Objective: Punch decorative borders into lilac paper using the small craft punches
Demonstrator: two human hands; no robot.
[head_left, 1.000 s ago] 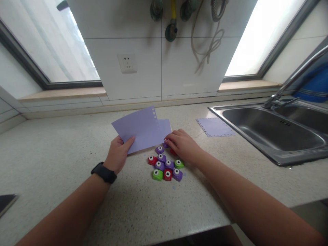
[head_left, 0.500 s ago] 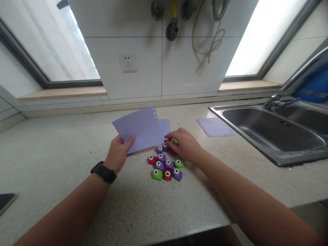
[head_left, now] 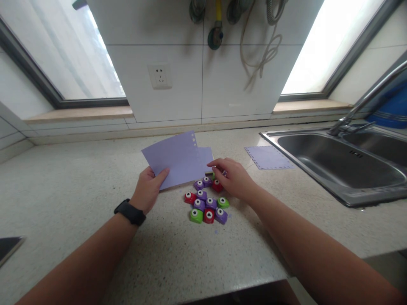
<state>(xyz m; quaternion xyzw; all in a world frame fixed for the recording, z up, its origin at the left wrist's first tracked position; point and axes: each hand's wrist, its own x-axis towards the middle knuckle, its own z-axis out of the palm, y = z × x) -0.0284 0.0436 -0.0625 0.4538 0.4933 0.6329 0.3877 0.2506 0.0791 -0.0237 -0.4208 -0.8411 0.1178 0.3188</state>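
My left hand (head_left: 150, 186) pinches a sheet of purple paper (head_left: 176, 161) between thumb and fingers, tilted above the counter. Its right edge has a row of punched holes. Behind it lies more purple paper (head_left: 205, 156). My right hand (head_left: 230, 176) hovers with bent fingers apart over the back of a cluster of craft punches, partly hiding a green punch (head_left: 214, 175) and a red punch (head_left: 217, 185). Nearer me sit several purple, red and green punches, such as a purple punch (head_left: 221, 215), a red punch (head_left: 209, 216) and a green punch (head_left: 196, 216).
Another purple sheet (head_left: 269, 157) with holes punched along its edges lies on the speckled counter (head_left: 159, 254), left of the steel sink (head_left: 305, 156). A dark flat object (head_left: 9, 248) is at the left edge. Wall pipes hang above.
My right hand has shifted slightly right, its index finger lifted and straighter, showing more of the red punch beneath. My left hand still holds the paper in much the same pose.
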